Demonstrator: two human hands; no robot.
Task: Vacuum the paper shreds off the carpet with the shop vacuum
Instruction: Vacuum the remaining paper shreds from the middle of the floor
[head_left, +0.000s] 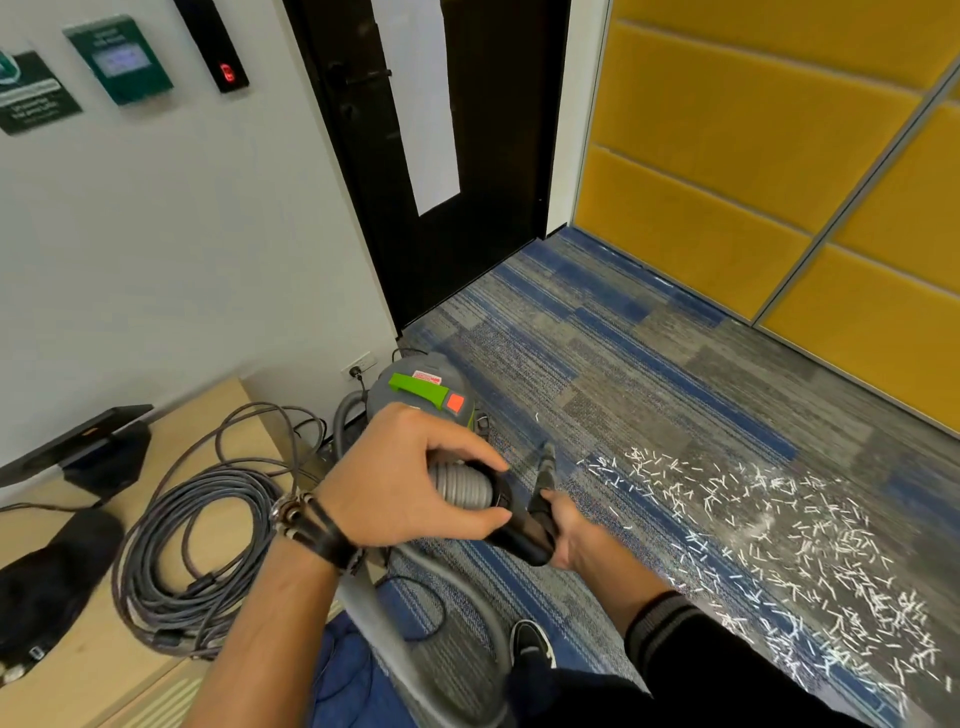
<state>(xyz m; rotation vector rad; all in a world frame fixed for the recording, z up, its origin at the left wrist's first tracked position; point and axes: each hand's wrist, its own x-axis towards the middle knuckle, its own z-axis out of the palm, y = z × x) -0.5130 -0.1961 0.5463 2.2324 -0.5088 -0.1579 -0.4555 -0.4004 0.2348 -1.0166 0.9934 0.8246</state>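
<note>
The left hand (405, 483), thumb and fingers curled, grips the grey ribbed hose (460, 480) at its black cuff; the right hand (576, 540) clasps the black nozzle (522, 535). Behind stands the grey shop vacuum (415, 397), its red label unreadable. White paper shreds (779, 545) litter the carpet (623, 364) at right.

Shop vacuum (422, 397): grey body, green handle, orange-red switch.
Hose (461, 486): grey, ribbed.
Nozzle tube (525, 540): black.
Carpet (623, 364) around shop vacuum: blue and grey tiles, fine stripes.
Paper shreds (779, 545) right of shop vacuum: white.
Door (498, 156) behind shop vacuum: black, with white sheet (421, 104).
Wall panels (727, 156) far right of shop vacuum: mustard yellow.
Cable coil (197, 545) left of shop vacuum: grey.
</note>
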